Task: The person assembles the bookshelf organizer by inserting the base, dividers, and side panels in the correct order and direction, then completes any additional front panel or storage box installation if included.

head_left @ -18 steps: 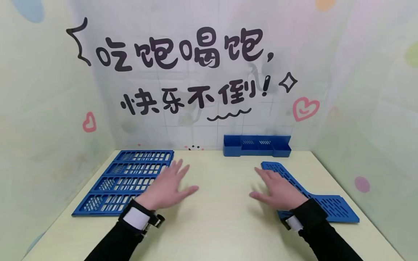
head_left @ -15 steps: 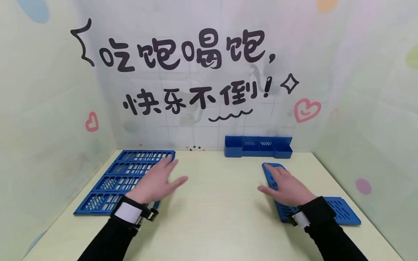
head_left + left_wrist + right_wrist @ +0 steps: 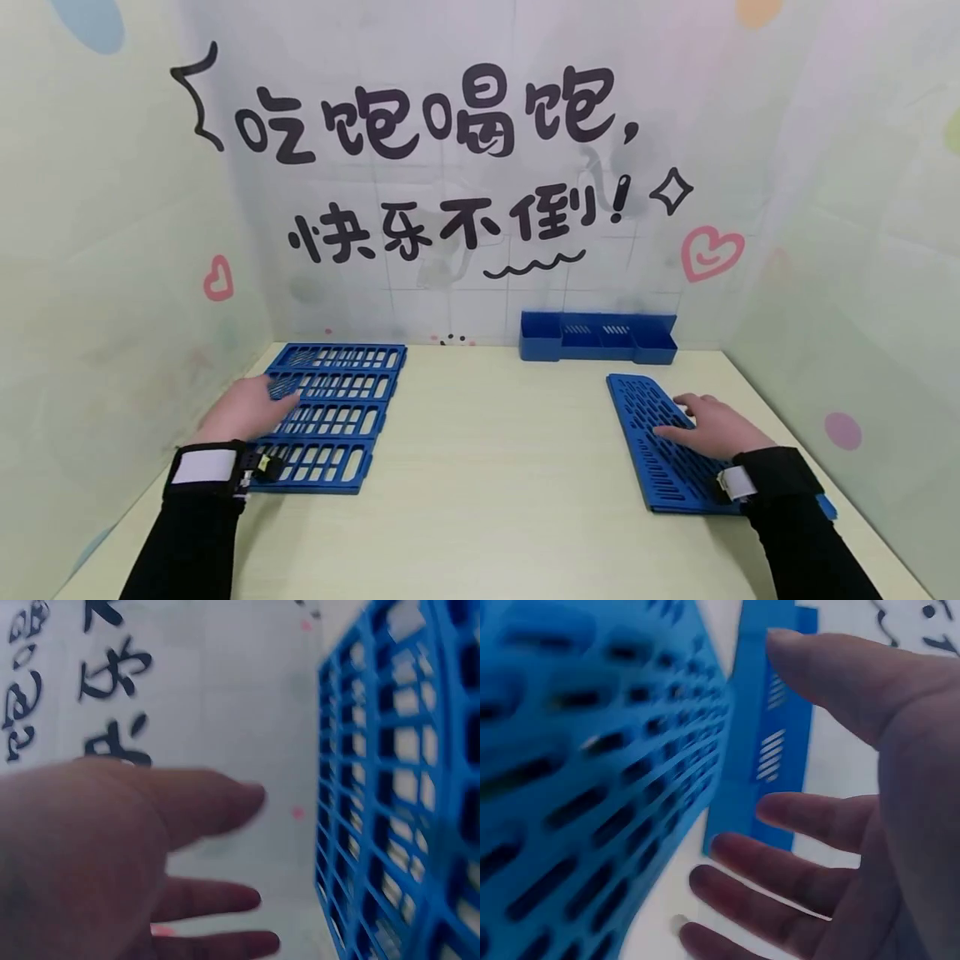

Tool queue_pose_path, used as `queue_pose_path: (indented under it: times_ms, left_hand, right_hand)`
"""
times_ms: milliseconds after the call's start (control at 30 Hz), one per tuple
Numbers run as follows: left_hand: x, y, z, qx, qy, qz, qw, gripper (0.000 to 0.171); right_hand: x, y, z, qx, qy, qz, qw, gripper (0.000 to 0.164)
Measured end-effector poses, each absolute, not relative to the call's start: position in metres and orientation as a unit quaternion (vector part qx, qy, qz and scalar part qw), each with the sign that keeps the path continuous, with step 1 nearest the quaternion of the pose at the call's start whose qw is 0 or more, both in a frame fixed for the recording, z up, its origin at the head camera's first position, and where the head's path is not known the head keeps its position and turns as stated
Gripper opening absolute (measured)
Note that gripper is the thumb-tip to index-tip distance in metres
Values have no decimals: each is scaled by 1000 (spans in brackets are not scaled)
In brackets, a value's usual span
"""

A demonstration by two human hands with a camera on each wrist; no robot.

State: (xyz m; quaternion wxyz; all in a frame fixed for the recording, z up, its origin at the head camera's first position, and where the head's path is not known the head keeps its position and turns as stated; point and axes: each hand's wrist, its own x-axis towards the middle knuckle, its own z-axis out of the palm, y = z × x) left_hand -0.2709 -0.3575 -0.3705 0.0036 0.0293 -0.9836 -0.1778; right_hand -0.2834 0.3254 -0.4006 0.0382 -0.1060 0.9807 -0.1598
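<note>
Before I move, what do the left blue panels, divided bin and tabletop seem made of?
Left blue panels: likely molded plastic, fairly matte, judging by uniform color and rounded cut-outs.
Divided bin: probably similar matte plastic, with thin, evenly blue walls.
Tabletop: perhaps laminate, low sheen; pale and smooth-looking, core hidden.

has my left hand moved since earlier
Yes. Relative to the blue slotted panels, the left hand has moved left, from their right side to their left.

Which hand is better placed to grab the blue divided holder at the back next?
Probably the right hand: the holder stands nearer it, while the left hand is far left, by the gridded panels.
</note>
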Motion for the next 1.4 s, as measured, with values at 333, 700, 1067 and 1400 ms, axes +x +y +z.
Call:
queue_pose_path:
  times_ms: [333, 700, 1067, 1400]
  left_hand:
    - [-260, -393, -389, 138, -972, -176, -68, 69]
    - [-261, -405, -402, 184, -969, -156, -54, 101]
    - [-271, -403, -404, 219, -960, -174, -24, 104]
    - [-267, -403, -381, 164, -936, -310, 14, 73]
  right_hand:
    - [-290, 344, -415, -50, 987, -135, 73, 111]
    - [-291, 340, -415, -41, 983, -152, 98, 108]
    - [-292, 344, -418, -39, 982, -160, 94, 112]
    - [-294, 345, -421, -42, 981, -161, 95, 113]
